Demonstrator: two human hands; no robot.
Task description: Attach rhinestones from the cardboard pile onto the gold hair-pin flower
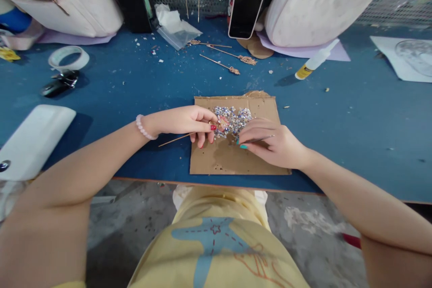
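My left hand [187, 120] is closed on a hair stick, whose thin golden shaft [176, 139] sticks out to the left below the fingers. A pinkish ornament [223, 122] shows at its fingertips. My right hand [275, 141] pinches slim metal tweezers [259, 139]; their tips are partly hidden by the fingers. Between both hands, small glittering rhinestones [232, 116] in blue, silver and clear tones lie heaped on a piece of cardboard [212, 159]. Both hands hover at the sides of this heap.
Several golden hair sticks [221, 64] lie farther back, near a plastic bag [178, 33]. A glue bottle [315, 60] stands at right. At left are a tape roll [69, 58], a black object [60, 83] and a white case [35, 139]. A phone [250, 0] leans between white bags [303, 6].
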